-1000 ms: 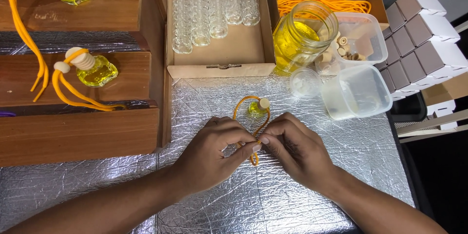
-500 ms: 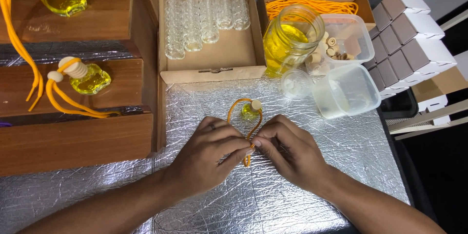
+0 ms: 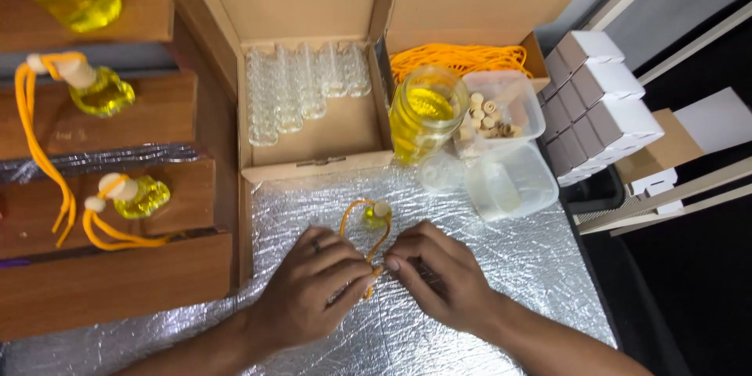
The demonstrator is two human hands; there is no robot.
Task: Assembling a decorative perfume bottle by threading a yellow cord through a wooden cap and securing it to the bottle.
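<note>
Head view shows both hands low on the shiny bench (image 3: 486,266). The left hand (image 3: 313,290) and right hand (image 3: 439,278) meet, and their fingers (image 3: 356,272) are pinched together on an orange string (image 3: 370,262). The string loops up to a little yellow bottle (image 3: 377,214) lying just past the fingertips. Farther out stand a jar of yellow liquid (image 3: 423,113), a clear tub (image 3: 513,180), and a box of empty glass bottles (image 3: 305,94).

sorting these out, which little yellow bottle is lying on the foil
The small bottle with the orange cord, just beyond both hands; the others sit on the wooden shelves.
</note>
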